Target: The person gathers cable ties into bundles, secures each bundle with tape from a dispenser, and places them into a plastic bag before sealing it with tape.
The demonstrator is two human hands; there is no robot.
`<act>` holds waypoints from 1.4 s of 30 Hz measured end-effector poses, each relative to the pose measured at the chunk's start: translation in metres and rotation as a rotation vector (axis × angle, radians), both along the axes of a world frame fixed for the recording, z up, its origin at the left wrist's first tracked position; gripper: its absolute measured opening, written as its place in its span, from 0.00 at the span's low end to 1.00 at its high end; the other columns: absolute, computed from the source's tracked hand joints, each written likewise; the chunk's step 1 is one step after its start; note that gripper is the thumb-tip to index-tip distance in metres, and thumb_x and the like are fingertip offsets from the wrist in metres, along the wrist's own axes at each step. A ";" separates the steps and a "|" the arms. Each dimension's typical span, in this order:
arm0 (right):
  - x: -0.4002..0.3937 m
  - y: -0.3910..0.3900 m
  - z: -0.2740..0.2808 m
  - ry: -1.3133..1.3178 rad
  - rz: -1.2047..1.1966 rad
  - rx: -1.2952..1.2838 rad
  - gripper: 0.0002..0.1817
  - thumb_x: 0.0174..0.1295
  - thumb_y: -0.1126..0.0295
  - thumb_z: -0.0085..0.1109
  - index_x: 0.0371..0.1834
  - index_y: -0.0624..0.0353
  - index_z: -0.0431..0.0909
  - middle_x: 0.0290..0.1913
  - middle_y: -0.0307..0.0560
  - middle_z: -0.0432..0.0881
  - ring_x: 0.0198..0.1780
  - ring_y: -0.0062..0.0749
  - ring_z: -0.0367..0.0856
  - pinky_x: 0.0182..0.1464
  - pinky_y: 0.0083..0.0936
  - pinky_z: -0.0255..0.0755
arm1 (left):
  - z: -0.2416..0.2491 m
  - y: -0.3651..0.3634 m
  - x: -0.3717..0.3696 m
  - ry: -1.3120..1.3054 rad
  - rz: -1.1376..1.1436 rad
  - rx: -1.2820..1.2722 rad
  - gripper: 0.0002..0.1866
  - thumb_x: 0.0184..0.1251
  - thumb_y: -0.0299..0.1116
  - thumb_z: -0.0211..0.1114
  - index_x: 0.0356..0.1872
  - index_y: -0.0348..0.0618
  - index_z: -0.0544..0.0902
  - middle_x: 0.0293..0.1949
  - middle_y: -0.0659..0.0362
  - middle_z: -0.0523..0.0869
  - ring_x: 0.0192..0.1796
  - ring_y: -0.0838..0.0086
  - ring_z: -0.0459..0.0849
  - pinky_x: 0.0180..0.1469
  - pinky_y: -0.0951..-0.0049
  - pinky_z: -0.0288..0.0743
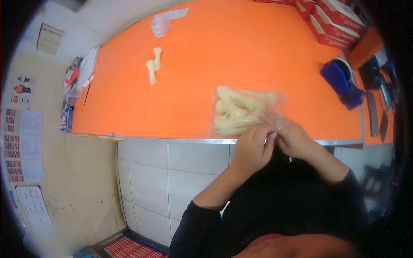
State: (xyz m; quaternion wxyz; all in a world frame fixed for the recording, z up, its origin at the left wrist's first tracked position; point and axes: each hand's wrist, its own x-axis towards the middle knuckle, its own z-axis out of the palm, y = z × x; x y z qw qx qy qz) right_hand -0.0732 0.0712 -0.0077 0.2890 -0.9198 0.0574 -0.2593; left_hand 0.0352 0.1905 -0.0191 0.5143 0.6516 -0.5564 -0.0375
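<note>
Bag [281, 99], clear plastic with pale pieces [241, 112] inside, lies flat on orange table [206, 51] at the near edge, its gathered corner up at the hands. Left hand [255, 147] and right hand [294, 139] meet at that corner, fingertips of both drawn in close and pinching plastic, though can't tell exactly how much each has hold of. Two loose pale pieces [154, 65] sit touching or nearly so, farther back on the left, whitish bundle [161, 26] beyond them, blue tape dispenser [340, 81] well to the right near red boxes [335, 26].
</note>
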 end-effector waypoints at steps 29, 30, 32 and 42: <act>0.258 -0.127 -0.019 0.420 0.065 -0.437 0.11 0.56 0.66 0.51 0.40 0.56 0.73 0.36 0.52 0.78 0.41 0.49 0.76 0.44 0.43 0.69 | -0.017 0.030 0.108 0.011 0.181 0.090 0.21 0.60 0.36 0.56 0.53 0.35 0.74 0.57 0.43 0.71 0.60 0.49 0.69 0.63 0.58 0.60; 0.222 -0.143 -0.022 0.374 -0.001 -0.431 0.10 0.56 0.65 0.51 0.39 0.56 0.73 0.36 0.53 0.78 0.41 0.50 0.76 0.43 0.43 0.69 | -0.020 0.030 0.107 0.017 0.209 0.075 0.21 0.59 0.35 0.56 0.53 0.35 0.73 0.56 0.42 0.72 0.59 0.49 0.69 0.61 0.57 0.61; 0.164 -0.170 -0.025 0.406 -0.183 -0.452 0.11 0.58 0.64 0.52 0.41 0.56 0.72 0.36 0.53 0.77 0.40 0.50 0.76 0.43 0.43 0.69 | -0.023 0.029 0.107 0.012 0.239 0.061 0.22 0.58 0.34 0.56 0.53 0.34 0.72 0.55 0.42 0.72 0.58 0.49 0.69 0.60 0.56 0.62; 0.035 -0.138 0.043 -0.168 -0.306 0.119 0.12 0.62 0.64 0.51 0.44 0.56 0.68 0.28 0.46 0.73 0.28 0.37 0.74 0.32 0.30 0.69 | 0.066 -0.015 0.002 -0.436 0.346 0.312 0.17 0.56 0.35 0.59 0.46 0.38 0.74 0.45 0.51 0.77 0.49 0.61 0.75 0.49 0.62 0.69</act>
